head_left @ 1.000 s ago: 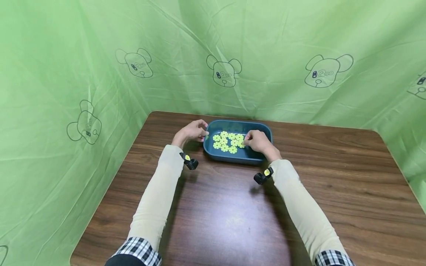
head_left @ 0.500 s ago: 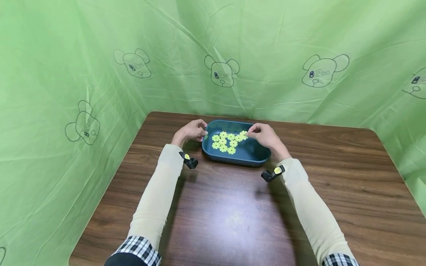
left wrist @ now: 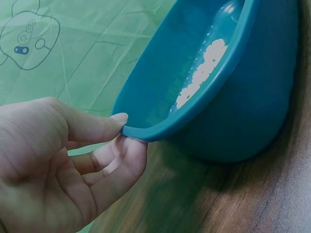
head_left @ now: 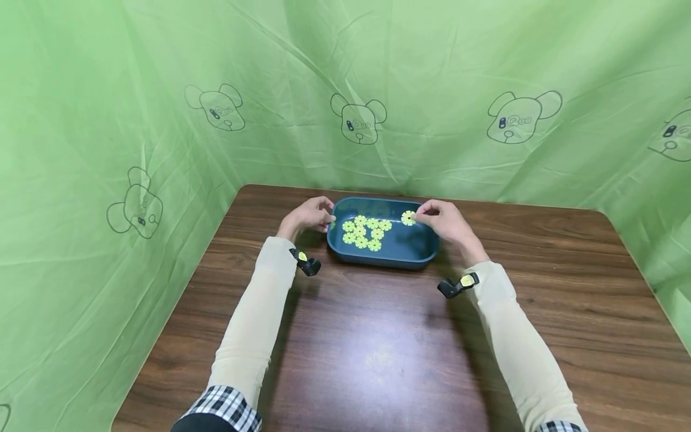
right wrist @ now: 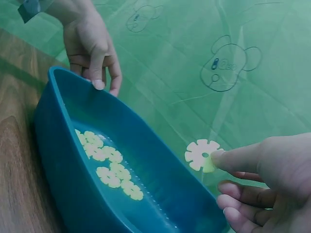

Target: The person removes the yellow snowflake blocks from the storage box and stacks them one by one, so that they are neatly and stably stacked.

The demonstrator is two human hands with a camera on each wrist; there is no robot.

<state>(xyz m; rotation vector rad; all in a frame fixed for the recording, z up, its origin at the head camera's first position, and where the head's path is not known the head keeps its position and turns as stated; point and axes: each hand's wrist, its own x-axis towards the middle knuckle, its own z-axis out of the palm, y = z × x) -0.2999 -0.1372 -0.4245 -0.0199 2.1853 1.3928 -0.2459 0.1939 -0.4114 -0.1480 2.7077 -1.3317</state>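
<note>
A dark blue rectangular bin (head_left: 378,261) with rounded corners stands on the table. My left hand (head_left: 308,216) pinches its left rim between thumb and fingers, the thumb on top in the left wrist view. Several yellow-green plastic snowflake discs (right wrist: 114,182) lie flat together on the bin's floor, mostly toward the left. My right hand (head_left: 451,223) pinches one more slotted snowflake disc (right wrist: 196,156) by its edge between thumb and forefinger. That disc is held up near the bin's back right corner, apart from the others. The remaining right fingers are loosely bent.
The brown wood-grain table (head_left: 345,336) extends in front of the bin and to both sides. Behind it hangs a green curtain (head_left: 432,72) printed with mouse-head outlines. Small black wrist cameras (head_left: 456,285) sit on both sleeves.
My right hand has moved right and back from the group of discs, carrying one disc away from them. The left hand keeps its hold on the rim.
</note>
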